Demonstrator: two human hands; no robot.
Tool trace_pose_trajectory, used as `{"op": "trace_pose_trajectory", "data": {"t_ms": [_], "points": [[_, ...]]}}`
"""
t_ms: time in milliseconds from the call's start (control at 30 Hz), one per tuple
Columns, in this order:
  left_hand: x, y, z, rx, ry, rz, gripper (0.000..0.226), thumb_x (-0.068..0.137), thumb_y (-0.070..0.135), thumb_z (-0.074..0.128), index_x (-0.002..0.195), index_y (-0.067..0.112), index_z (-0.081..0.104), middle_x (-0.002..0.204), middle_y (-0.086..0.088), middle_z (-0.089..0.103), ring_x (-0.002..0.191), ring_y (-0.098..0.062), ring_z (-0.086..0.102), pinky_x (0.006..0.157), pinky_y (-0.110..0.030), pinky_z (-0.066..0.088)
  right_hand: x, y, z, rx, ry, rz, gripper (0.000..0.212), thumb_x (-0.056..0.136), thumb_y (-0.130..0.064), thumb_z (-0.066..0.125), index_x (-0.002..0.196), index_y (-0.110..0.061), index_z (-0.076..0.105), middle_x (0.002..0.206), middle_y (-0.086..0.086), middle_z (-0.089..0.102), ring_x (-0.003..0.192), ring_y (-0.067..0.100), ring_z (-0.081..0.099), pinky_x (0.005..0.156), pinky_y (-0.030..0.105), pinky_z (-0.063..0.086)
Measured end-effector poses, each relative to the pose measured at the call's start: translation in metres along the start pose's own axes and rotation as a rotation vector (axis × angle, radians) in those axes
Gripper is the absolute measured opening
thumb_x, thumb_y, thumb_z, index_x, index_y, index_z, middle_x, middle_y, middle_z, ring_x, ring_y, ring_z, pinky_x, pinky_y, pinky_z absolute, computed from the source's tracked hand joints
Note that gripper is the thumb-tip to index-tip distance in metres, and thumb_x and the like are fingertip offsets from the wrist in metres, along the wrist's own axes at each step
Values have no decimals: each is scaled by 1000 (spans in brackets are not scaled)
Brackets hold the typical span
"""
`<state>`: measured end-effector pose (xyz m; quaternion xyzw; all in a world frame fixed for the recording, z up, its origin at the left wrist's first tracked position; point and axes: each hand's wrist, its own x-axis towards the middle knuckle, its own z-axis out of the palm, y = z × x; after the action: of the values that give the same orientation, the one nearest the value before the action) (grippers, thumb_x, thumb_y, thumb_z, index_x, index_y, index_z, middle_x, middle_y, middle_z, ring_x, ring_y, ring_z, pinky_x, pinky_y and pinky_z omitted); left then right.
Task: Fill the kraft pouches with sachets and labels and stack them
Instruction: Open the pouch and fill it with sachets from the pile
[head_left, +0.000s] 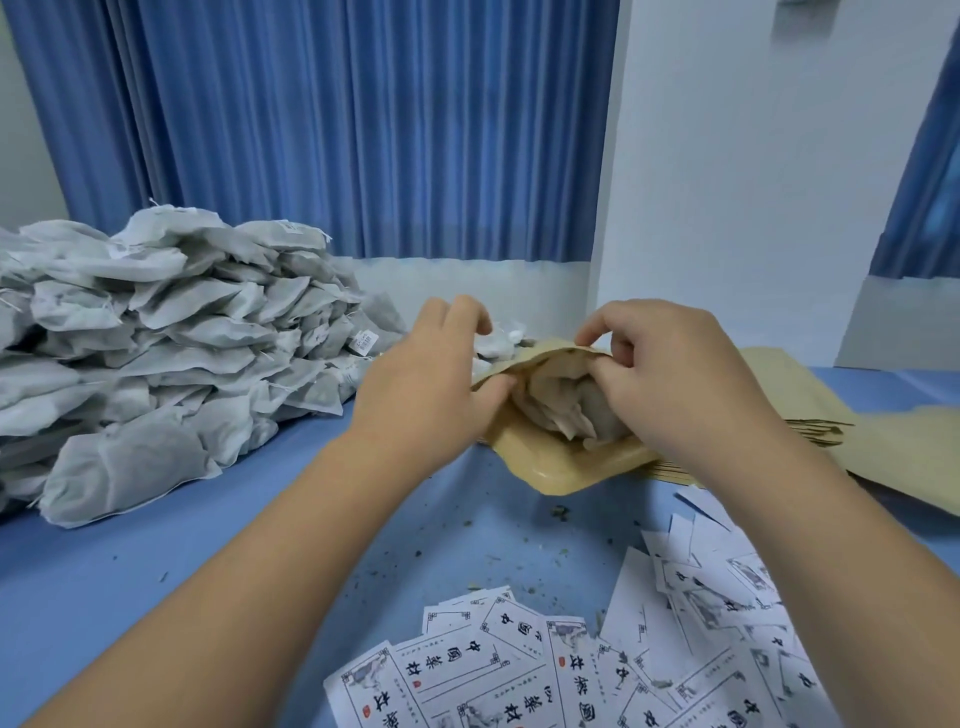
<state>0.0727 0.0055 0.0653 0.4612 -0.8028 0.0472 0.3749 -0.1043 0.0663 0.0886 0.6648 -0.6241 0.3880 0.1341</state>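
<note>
One tan kraft paper pouch (550, 467) of grey fabric sachets (561, 405) is being pinched open by left hand (421, 384) and right hand (670, 374) grips.

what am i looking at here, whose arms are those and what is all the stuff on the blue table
There is no machine here: a person wears a camera on the head, so this single picture looks forward and down at their own two bare arms. The left hand and right hand both pinch the mouth of a brown pouch, holding it open; grey sachets show inside it. On the blue table lie a big sachet pile at the left, printed labels scattered near the bottom, and flat spare pouches at the right. A blue curtain hangs behind.
</note>
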Motion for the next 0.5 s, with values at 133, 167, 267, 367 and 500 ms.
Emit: {"op": "trace_pose_trajectory", "data": {"t_ms": [133, 167, 267, 367, 500], "points": [[2, -6, 8, -162, -199, -75, 31, 98, 45, 42, 128, 44, 51, 122, 11, 50, 107, -16, 55, 90, -34, 43, -2, -8, 0, -43, -57, -4, 16, 83, -24, 61, 92, -37, 64, 69, -12, 45, 77, 16, 51, 65, 31, 41], [2, -7, 10, -183, -246, -104, 29, 99, 43, 39, 123, 42, 57, 114, 10, 56, 108, -16, 54, 91, -34, 43, -3, -11, 1, -66, -80, -2, 15, 83, -27, 62, 95, -36, 63, 73, -12, 46, 80, 17, 52, 66, 31, 41], [2, -5, 11, -361, -307, -226, 30, 100, 39, 39, 107, 33, 68, 79, 8, 62, 87, -20, 61, 78, -37, 53, -7, -23, -2, -167, -161, -20, 20, 84, -34, 61, 104, -35, 60, 89, -11, 50, 89, 18, 53, 70, 32, 43], [1, 3, 6, -626, -256, -318, 24, 97, 34, 50, 96, 30, 74, 83, -3, 70, 70, -21, 66, 63, -38, 61, -11, -44, -13, -107, -179, -64, 19, 84, -29, 60, 102, -34, 63, 90, -9, 53, 89, 17, 55, 76, 34, 48], [-1, 9, 3, -783, -232, -349, 30, 92, 28, 61, 67, 17, 72, 63, -7, 61, 58, -23, 62, 63, -49, 60, -15, -70, -31, -99, -351, -27, 19, 82, -17, 53, 90, -28, 67, 81, -5, 64, 77, 17, 61, 70, 29, 52]]}}
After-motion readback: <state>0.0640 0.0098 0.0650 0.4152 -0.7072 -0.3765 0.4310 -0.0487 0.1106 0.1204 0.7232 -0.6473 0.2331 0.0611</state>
